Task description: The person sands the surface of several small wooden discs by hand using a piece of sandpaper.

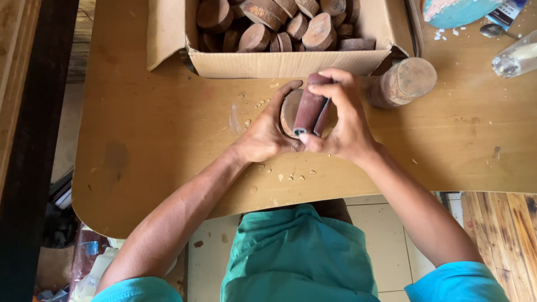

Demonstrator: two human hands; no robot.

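Note:
My left hand (265,131) grips a round brown wooden piece (290,112) held on edge over the wooden table (156,140). My right hand (342,120) is closed around a dark reddish sanding block (309,106) wrapped in sandpaper, pressed against the face of the wooden piece. Both hands meet at the table's middle, just in front of a cardboard box (279,62).
The cardboard box holds several round brown wooden pieces (279,25). A wooden cylinder (401,83) lies to the right of my hands. At the back right are a light-blue rounded object (456,10), a spoon (495,31) and a clear bottle (517,56). Small chips dot the table.

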